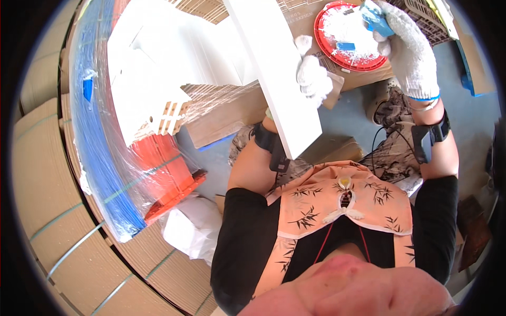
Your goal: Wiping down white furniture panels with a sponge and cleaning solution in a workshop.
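Observation:
A long white board (287, 100) slants down in front of me, its lower end near my lap. My left hand (314, 79), in a white knit glove, comes from behind the board, and its curled fingers show at the right edge. Part of that hand and wrist is hidden. My right hand (408, 50), also gloved, is closed on a blue piece (376, 19) smeared with white; its exact kind is unclear. It is over a round red lid (319, 41) spread with white crumbly material. A small blue block (345, 46) lies in that material.
White panels (158, 47) are piled at the left, beside plastic-wrapped blue strips (100, 158) and red parts (163, 160). Strapped brown board stacks (58, 174) line the far left. Cardboard (295, 21) lies beneath the lid. A brown plastic crate (429, 21) stands at the upper right.

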Available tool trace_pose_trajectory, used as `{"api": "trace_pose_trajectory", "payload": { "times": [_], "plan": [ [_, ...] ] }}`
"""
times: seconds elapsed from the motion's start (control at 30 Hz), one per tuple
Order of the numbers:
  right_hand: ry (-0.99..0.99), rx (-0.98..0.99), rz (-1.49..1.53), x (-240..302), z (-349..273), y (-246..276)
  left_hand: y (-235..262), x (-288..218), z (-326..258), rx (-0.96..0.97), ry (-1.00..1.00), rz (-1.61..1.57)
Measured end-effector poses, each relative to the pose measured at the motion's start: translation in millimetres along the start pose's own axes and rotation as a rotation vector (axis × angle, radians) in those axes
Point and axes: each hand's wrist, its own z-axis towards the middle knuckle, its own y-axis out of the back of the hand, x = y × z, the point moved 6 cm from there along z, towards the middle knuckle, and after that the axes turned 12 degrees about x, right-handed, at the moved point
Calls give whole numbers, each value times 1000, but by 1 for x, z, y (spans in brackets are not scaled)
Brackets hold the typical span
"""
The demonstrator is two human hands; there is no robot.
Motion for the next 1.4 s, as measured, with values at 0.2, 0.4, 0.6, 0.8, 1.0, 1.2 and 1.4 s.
{"api": "trace_pose_trajectory", "payload": {
  "times": [0.2, 0.4, 0.6, 0.8, 1.0, 1.2, 1.4],
  "plan": [
    [42, -33, 156, -8, 8, 8, -37, 32, 5, 289, 9, 87],
    [100, 289, 566, -14, 10, -13, -14, 84, -18, 103, 271, 16],
    [34, 362, 561, -27, -5, -10, -30, 104, -29, -438, 563, 184],
    [-6, 314, 498, -30, -4, -2, -33, 87, -38, -111, 365, 150],
    [6, 229, 451, -13, -1, 15, -25, 82, -54, -178, 656, 265],
    [112, 108, 223, -12, -1, 45, -41, 71, -40, -90, 504, 112],
    [24, 60, 171, -17, 2, 42, -21, 25, -13, -277, 99, 7]
  ]
}}
